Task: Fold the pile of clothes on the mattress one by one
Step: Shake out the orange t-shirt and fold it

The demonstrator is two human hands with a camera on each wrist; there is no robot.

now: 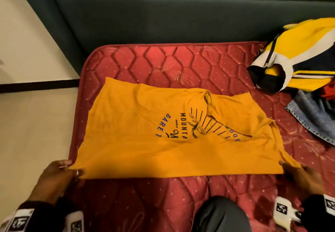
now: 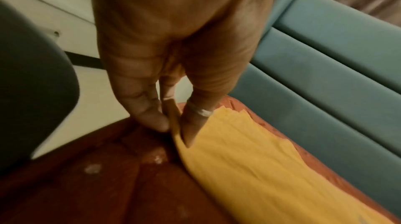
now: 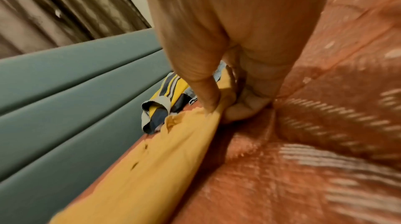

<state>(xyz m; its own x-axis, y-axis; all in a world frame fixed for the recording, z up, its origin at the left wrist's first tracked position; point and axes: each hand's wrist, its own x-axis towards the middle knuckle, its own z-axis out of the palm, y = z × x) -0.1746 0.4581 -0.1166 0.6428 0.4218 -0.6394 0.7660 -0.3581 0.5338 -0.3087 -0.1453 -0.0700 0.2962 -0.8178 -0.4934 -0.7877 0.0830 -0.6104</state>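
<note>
Orange t-shirt (image 1: pixel 126 141) spread flat on red mattress (image 1: pixel 163 65). Left hand (image 1: pixel 59 175) pinches its near-left corner, right hand (image 1: pixel 299 175) pinches near-right corner. Clothes pile (image 1: pixel 299 59) sits at mattress's far right.

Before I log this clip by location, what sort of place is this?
Probably a bedroom or sleeping corner in a home. A red quilted mattress lies against a teal padded wall panel, curtains hang above it, and both hands hold an orange T-shirt beside a pile of clothes.
</note>
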